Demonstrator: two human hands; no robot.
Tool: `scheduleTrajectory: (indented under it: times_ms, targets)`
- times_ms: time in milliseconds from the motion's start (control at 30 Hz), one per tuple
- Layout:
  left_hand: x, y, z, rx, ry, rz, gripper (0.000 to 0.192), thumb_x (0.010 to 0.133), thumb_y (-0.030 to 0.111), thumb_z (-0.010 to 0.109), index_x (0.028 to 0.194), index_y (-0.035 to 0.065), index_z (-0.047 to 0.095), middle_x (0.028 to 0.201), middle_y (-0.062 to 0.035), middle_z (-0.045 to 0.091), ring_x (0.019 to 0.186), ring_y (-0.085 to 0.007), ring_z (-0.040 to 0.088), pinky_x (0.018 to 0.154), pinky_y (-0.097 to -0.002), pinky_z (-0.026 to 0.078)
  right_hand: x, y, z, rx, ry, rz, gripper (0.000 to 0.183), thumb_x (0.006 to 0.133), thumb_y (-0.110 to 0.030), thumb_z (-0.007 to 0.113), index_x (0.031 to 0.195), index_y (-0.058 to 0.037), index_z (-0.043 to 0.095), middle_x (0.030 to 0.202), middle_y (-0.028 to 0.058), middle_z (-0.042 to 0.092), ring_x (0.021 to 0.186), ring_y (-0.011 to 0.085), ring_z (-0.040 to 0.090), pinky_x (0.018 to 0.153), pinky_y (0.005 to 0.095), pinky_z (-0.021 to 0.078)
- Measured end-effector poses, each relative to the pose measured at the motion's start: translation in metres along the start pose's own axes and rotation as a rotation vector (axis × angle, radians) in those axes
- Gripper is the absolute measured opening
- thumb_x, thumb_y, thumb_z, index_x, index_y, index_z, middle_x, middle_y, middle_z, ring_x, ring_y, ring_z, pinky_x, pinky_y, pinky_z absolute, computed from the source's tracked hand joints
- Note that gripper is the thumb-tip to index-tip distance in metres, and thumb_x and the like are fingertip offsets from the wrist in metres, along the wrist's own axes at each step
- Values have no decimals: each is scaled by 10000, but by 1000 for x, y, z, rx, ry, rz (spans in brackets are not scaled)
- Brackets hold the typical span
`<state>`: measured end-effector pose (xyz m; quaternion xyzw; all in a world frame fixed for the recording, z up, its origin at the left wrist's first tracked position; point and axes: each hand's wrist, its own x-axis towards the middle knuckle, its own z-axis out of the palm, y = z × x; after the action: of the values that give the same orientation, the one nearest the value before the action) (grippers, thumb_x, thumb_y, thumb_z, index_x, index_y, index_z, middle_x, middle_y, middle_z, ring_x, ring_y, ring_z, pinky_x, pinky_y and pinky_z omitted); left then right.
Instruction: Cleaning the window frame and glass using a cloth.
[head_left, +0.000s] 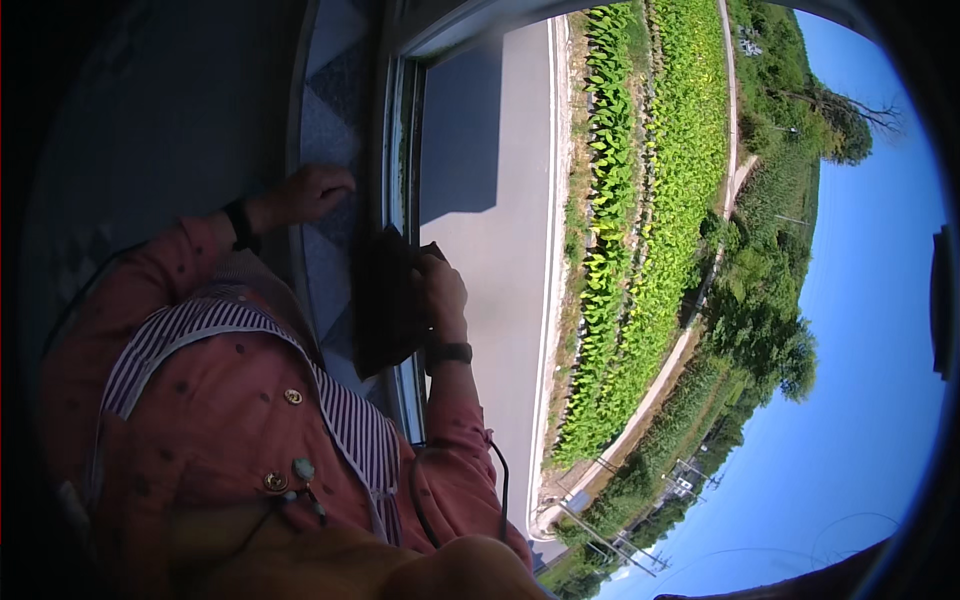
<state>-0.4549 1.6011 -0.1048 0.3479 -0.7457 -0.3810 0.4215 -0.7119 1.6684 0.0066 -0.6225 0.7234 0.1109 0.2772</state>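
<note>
My right hand (442, 292), with a dark band at the wrist, grips the edge of a dark, limp piece that looks like a folded cloth (384, 307). This cloth lies across the windowsill and the inner side of the metal window frame (405, 157); shadow hides its details. To the left in the picture, my left hand (311, 193) is over the sill, its fingers curled in and nothing visible in them. Another dark band (240, 225) circles that wrist. The patterned stone-like sill (328, 135) shows light and dark triangles.
Beyond the window lie a grey road (502, 270), a green crop field (645, 247) and trees (765, 315), all turned sideways in the picture. A dark cable (504, 480) loops by my right sleeve. A striped apron (360, 435) covers part of my pink shirt.
</note>
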Motion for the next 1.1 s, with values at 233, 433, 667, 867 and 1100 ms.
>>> scheduleTrajectory:
  times_ms: [233, 433, 667, 867, 1100]
  targets:
    - [5, 10, 9, 6, -21, 15, 98, 779, 5, 554, 874, 3, 576, 794, -155, 567, 752, -336, 585, 672, -408, 463, 2, 3, 14, 92, 244, -44, 221, 788, -276, 604, 746, -62, 572, 725, 174, 623, 732, 384, 609, 652, 471, 478]
    - [1, 2, 25, 48, -17, 25, 123, 763, 4, 561, 883, 7, 587, 780, -156, 564, 740, -346, 584, 660, -415, 471, 120, -68, -12, 24, 518, -147, 166, 816, -223, 540, 841, -85, 628, 788, 183, 657, 773, 411, 623, 709, 507, 491]
    - [7, 10, 25, 15, 11, -36, 122, 782, 17, 561, 890, -3, 615, 817, -173, 610, 780, -356, 612, 691, -409, 495, 148, -94, -47, -38, 497, -164, 219, 819, -249, 534, 857, -65, 648, 837, 185, 663, 830, 396, 632, 721, 488, 504]
    - [5, 6, 29, -37, 24, -25, 107, 789, 21, 564, 883, -7, 605, 833, -175, 605, 794, -354, 610, 706, -413, 493, 85, -37, -25, -98, 172, -116, 245, 817, -290, 574, 955, -122, 685, 875, 178, 663, 866, 391, 620, 758, 460, 496]
    - [16, 4, 38, 9, 12, 80, 102, 791, 22, 559, 880, 10, 608, 830, -171, 603, 785, -351, 610, 702, -418, 495, 173, -86, -61, 24, 501, -302, 262, 812, -282, 585, 854, -30, 647, 835, 231, 635, 825, 427, 603, 707, 515, 475]
